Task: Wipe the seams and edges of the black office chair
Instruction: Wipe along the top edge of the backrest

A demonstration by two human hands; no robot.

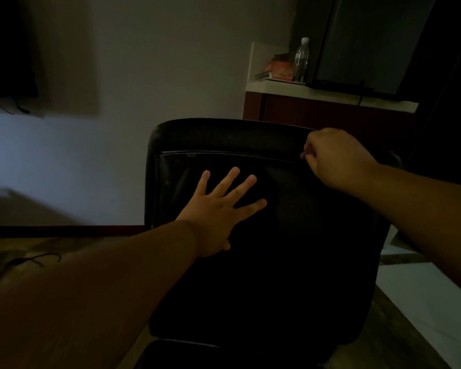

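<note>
1. The black office chair (264, 235) stands right in front of the person, its backrest facing the camera and filling the middle of the dim view; a pale seam (224, 153) runs across just below the padded top edge.
2. The left hand (221, 209) lies flat on the backrest with fingers spread wide, bracing it.
3. The right hand (333, 155) is curled at the right end of that seam, fingertips bunched as if pinching something small; whether it holds a cloth is too dark to tell.
4. Risk: the chair probably swivels or rolls, so a firm wipe along the seam could turn it away if the bracing palm slips on the smooth surface.
5. Risk: in this poor light, dirt in the seam is hard to see, so stretches could be missed.
6. Behind the chair, a bench (330, 95) carries a clear bottle (301, 59) and an orange packet (282, 67), well apart from both hands.
</note>
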